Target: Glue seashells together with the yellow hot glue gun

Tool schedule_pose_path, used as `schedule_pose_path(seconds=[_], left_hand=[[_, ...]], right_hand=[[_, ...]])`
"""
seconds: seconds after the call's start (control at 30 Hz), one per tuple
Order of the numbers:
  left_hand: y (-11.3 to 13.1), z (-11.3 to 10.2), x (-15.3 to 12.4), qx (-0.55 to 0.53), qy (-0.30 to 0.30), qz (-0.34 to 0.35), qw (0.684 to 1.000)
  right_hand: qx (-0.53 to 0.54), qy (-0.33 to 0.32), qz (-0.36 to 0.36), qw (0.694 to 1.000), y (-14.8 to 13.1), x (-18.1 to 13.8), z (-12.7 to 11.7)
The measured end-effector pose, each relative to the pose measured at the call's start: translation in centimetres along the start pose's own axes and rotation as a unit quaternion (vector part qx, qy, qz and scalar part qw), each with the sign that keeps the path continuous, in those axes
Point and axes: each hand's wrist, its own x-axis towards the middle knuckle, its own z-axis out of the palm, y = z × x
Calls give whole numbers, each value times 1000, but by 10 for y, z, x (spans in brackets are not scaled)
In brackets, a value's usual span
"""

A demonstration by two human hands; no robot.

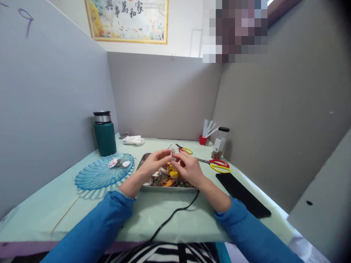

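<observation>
My left hand [155,163] and my right hand [189,168] meet above a metal tray [170,189]. Both have their fingers pinched together around a small whitish piece [172,157], too small to name. In the tray lie shells and dark pebble-like bits [157,179]. A yellow object [172,171] rests among them just below my fingers, partly hidden by my right hand; its kind cannot be made out. To the left, a blue scalloped glass plate [94,176] carries a few shells [113,163].
A green bottle [105,138] stands behind the plate. Scissors [219,165], smaller scissors [185,149], a lidded jar [220,143], a red cup of white sticks [203,140] and a black slab [241,194] lie rightward. A black cord [175,210] crosses the front; a thin stick [64,214] lies left.
</observation>
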Motion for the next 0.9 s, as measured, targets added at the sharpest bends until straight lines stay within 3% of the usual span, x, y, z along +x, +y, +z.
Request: schedule_pose_path(seconds=[0.3, 0.5, 0.67, 0.9], left_hand=[[-7, -3, 3, -61, 24, -14, 998], [-6, -1, 3, -42, 54, -13, 998], [-3, 3, 2, -26, 40, -12, 999], [-2, 3, 2, -4, 58, -20, 998]], right_hand=[[16, -19, -78, 997, -5, -2, 0], [47, 88, 43, 994, -3, 0, -1], [75, 47, 82, 993, 0, -1, 3], [98, 22, 79, 992, -4, 0, 2]])
